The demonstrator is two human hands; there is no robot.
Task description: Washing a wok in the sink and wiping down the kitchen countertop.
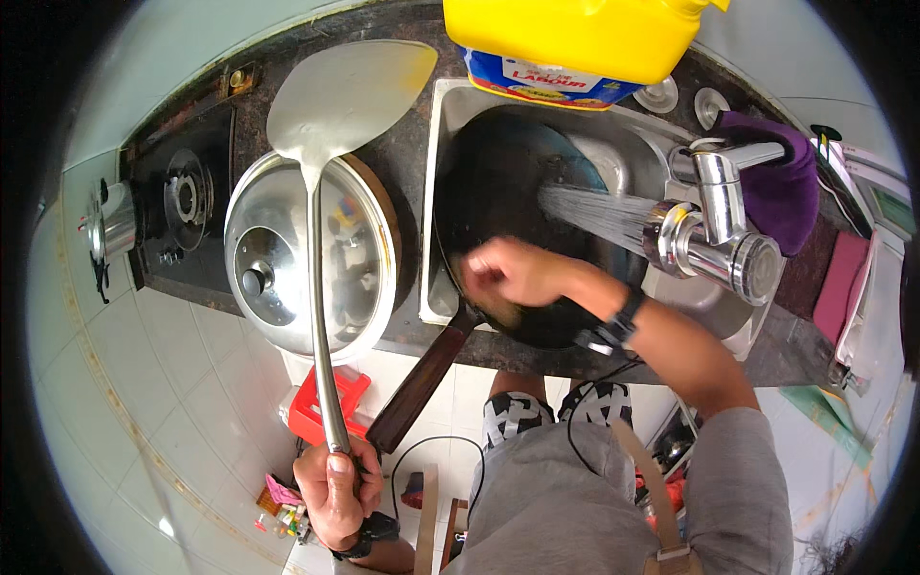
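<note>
My left hand (335, 489) is closed round the handle of a metal wok spatula (321, 278). Its broad blade points up and away, with a yellowish patch near one corner. A dark wok (498, 172) lies in the steel sink (433, 220), its brown handle (422, 383) sticking out over the front edge toward my left hand. Inside the wok, my right hand (513, 271) is curled and low against the surface, smeared by motion. Whatever its fingers hold is hidden. Water (594, 213) sprays from the chrome faucet (714, 216) into the wok.
Left of the sink stands a lidded pan (355, 240), under the spatula. A gas stove (187, 196) is farther left. Behind the sink is a yellow jug (565, 38); a purple cloth (781, 182) hangs at the right. A red plastic basket (331, 402) sits below the counter.
</note>
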